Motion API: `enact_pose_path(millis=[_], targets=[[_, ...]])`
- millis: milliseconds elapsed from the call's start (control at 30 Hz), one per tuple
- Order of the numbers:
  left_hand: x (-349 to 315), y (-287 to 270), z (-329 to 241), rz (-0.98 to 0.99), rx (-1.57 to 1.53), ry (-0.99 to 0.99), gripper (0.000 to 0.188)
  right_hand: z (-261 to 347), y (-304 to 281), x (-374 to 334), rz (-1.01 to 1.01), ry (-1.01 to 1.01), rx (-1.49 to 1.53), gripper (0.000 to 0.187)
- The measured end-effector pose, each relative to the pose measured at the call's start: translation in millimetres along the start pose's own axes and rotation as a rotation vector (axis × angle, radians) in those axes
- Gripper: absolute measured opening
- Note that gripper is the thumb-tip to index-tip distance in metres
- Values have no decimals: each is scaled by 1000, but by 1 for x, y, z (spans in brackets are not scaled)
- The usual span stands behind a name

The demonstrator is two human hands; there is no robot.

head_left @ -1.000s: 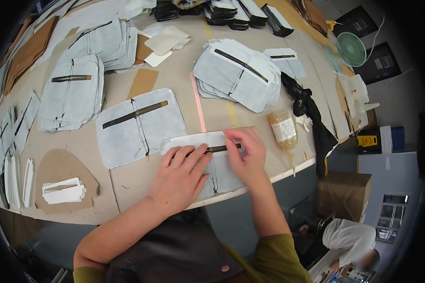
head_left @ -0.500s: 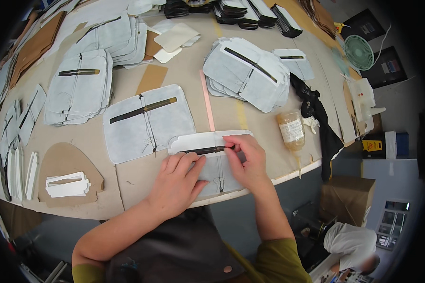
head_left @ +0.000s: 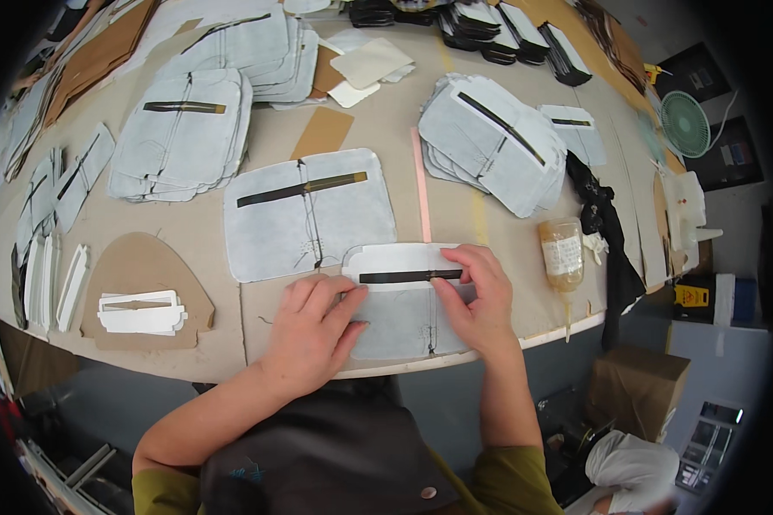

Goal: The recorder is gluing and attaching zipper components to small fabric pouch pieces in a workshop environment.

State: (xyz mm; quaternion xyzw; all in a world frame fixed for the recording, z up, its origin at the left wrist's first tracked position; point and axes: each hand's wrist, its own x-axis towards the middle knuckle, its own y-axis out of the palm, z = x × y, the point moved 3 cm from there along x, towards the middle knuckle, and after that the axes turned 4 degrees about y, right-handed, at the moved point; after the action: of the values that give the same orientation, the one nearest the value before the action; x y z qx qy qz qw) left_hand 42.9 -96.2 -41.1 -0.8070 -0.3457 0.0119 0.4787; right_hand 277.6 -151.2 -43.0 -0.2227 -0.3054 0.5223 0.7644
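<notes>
While hands (head_left: pixel 483 300) touch gry pnl (head_left: pixel 393 322), blk strip (head_left: pixel 399 277) shows.

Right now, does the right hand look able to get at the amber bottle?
Probably yes: the amber bottle is just right of the right hand, with only tabletop showing between them. That hand would first have to leave the grey panel.

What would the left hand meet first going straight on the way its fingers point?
Most likely the pale grey panel, with its black strip just beyond. The left hand's fingertips overlap the panel's left edge in view, though whether they press on it is unclear.
</notes>
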Motion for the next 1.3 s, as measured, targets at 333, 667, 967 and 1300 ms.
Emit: enact_pose_path(millis=[333, 667, 967, 1300], targets=[[-3, -12, 1, -2, 101, -39, 46, -1, 3, 1, 6, 17, 7, 37], [-2, -11, -1, 19, 140, -49, 47, 0, 1, 0, 29, 66, 9, 31], [-7, -8, -2, 38, 146, -47, 46, 9, -5, 0, -110, -128, -88, 29], [-6, -6, -1, 37, 114, -25, 44, 42, 40, 18, 188, -220, 3, 32]])
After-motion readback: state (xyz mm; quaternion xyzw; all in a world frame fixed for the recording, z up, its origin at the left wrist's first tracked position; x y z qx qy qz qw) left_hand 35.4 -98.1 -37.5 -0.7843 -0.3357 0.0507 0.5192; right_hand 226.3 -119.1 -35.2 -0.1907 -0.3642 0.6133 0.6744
